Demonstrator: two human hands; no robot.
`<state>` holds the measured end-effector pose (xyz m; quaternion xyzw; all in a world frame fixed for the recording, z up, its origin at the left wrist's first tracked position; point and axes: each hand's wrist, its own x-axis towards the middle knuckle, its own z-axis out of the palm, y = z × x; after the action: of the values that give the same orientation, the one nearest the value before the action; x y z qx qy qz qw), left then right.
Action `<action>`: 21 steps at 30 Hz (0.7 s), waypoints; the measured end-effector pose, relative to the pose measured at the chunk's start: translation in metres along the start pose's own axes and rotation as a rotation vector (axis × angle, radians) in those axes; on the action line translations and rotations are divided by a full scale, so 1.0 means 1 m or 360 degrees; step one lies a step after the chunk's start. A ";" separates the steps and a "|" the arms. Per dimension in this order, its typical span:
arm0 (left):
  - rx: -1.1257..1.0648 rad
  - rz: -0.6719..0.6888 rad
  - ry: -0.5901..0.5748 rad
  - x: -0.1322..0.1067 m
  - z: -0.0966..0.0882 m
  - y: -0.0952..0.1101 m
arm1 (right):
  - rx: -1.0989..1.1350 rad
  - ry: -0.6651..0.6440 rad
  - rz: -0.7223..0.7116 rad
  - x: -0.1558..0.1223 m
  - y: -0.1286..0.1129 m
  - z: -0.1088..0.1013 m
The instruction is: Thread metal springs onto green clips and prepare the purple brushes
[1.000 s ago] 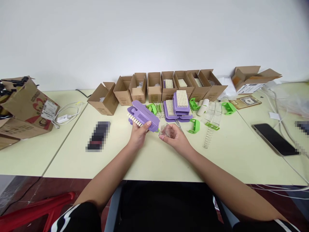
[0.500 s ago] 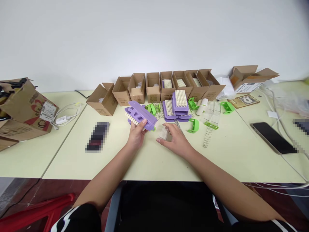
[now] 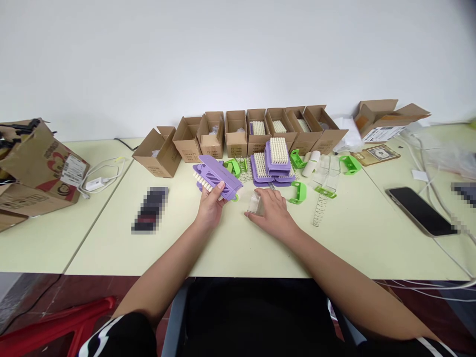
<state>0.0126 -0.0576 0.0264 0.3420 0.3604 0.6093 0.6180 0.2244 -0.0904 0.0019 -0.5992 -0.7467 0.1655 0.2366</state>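
My left hand [image 3: 210, 207] grips a purple brush head [image 3: 221, 179] with slots in its back, thumb on top and cream bristles showing along its lower left side. In my right hand [image 3: 274, 210] is a small clear plastic box [image 3: 254, 202], pinched between thumb and fingers just above or on the table; which of the two I cannot tell. Past the hands lie more purple brush heads [image 3: 278, 152], stacked with bristles up. Green brackets [image 3: 298, 192] surround the stack, and a metal spring [image 3: 319, 211] rests to its right.
Small open cardboard boxes [image 3: 236, 144] line the wall, some holding bristled parts. More clear plastic boxes [image 3: 330, 173] and a white cylinder-like part [image 3: 311, 164] lie right of the stack. A phone [image 3: 420, 210] and cables are far right; a large carton [image 3: 48, 168] stands left.
My right hand has closed in around the clear plastic box and shifted slightly to the right. The left hand and its brush head have hardly moved.
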 end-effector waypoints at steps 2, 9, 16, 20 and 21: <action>0.0000 -0.0004 0.0000 -0.001 0.000 0.000 | -0.0035 0.0015 0.0040 0.000 0.000 0.000; -0.0033 0.0006 0.0010 -0.002 0.002 0.001 | -0.0091 0.0135 0.0085 0.001 -0.001 -0.006; -0.0011 -0.0020 0.0042 -0.001 0.002 0.002 | 0.0218 0.0236 0.0029 -0.002 -0.004 -0.029; -0.0003 -0.0023 0.0020 -0.001 0.001 0.000 | 0.0343 -0.0069 0.0085 -0.003 -0.001 -0.029; 0.0003 -0.0023 0.0021 -0.001 0.001 -0.001 | 0.0371 -0.0115 0.0053 -0.003 -0.001 -0.026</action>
<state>0.0138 -0.0582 0.0263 0.3359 0.3675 0.6067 0.6197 0.2384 -0.0946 0.0239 -0.5736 -0.7203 0.2767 0.2749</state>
